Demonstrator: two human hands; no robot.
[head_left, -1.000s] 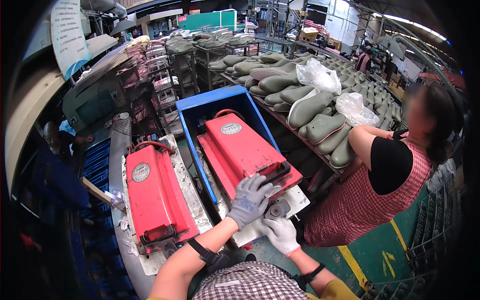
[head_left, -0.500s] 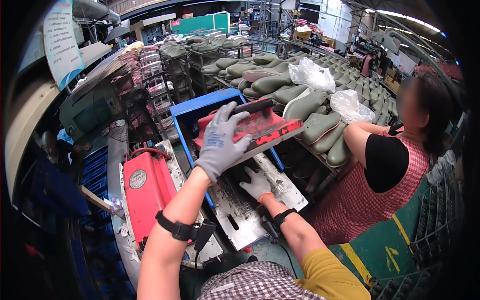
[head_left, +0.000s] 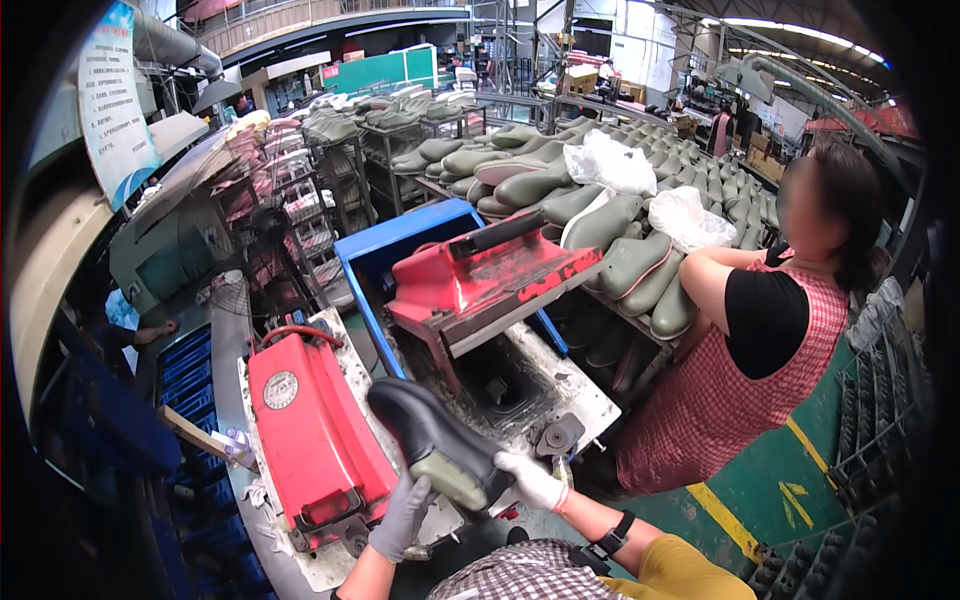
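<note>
A dark, glossy shoe [head_left: 415,415] with an olive-green part on its near side hangs in front of me, tilted. My left hand [head_left: 402,515], in a grey glove, grips its near left side by the green part. At its right end my right hand [head_left: 532,480], in a white glove, closes on the edge; some fingertips are hidden. Just beyond the shoe stands a raised red lid [head_left: 480,275] with a black handle, over the dark cavity [head_left: 497,385] of a metal base [head_left: 570,390].
A second red machine [head_left: 310,430], lid down, stands left. A blue frame [head_left: 410,225] backs the raised lid. Green shoes [head_left: 605,220] crowd the racks behind, with white plastic bags [head_left: 610,162] on them. Close on my right stands a person in a red checked apron [head_left: 735,385].
My left hand has left the raised lid, and my right hand has come out of the cavity below it. Both hands now hold the dark shoe nearer my body. The lid stays raised.
</note>
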